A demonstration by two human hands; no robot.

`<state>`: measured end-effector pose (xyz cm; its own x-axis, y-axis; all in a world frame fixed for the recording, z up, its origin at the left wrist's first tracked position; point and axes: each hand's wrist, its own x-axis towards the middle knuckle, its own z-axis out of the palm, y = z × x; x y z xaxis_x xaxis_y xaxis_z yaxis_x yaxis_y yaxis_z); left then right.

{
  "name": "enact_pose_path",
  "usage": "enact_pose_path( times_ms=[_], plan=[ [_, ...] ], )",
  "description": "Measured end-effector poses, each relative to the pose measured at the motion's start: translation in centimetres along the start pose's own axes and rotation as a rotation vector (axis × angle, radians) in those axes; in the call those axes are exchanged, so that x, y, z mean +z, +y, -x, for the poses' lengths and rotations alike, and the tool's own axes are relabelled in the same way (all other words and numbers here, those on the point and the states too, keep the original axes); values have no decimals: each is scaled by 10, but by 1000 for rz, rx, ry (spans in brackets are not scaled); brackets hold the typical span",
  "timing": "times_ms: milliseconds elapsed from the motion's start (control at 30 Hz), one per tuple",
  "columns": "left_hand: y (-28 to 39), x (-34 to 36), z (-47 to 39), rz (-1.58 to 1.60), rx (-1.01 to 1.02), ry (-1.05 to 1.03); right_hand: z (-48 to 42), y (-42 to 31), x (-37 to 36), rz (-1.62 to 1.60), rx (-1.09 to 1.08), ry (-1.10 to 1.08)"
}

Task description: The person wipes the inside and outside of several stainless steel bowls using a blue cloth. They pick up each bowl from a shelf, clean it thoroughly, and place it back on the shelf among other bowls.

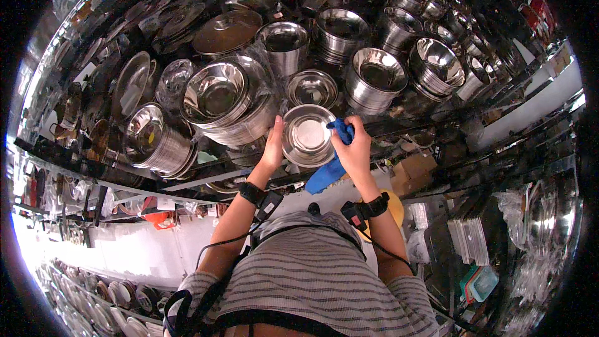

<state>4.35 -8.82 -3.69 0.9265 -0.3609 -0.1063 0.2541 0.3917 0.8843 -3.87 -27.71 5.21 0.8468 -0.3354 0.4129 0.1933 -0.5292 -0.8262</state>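
A shallow stainless steel bowl [310, 135] is held up in front of me, its inside facing the camera. My left hand [273, 146] grips its left rim, with the thumb pointing up along the edge. At the right rim, my right hand [352, 144] has a blue cloth [326, 176] bunched between thumb and fingers, part of it hanging below the bowl. Just beyond stands another small steel bowl [312, 89]. To the left is a wide stack of steel bowls [217, 96], partly wrapped in clear plastic; to the right, a stack of deeper bowls [376, 79].
More steel bowl stacks [437, 68] and a glass lid [228, 32] crowd the shelf. A tilted bowl stack [154, 138] lies near its front left edge [187, 182]. A cardboard box [414, 171] and a yellow round object [393, 210] are low on the right.
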Motion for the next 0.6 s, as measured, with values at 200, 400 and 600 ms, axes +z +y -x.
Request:
enact_pose_path(
  times_ms=[200,400,600],
  plan=[
    [31,26,16,-48,74,-100,-4,-10,-10,49,-170,91],
    [21,26,14,-73,184,-91,1,-16,-9,237,-467,89],
    [8,15,8,-1,101,-53,17,-18,1,319,-646,-135]
  ],
)
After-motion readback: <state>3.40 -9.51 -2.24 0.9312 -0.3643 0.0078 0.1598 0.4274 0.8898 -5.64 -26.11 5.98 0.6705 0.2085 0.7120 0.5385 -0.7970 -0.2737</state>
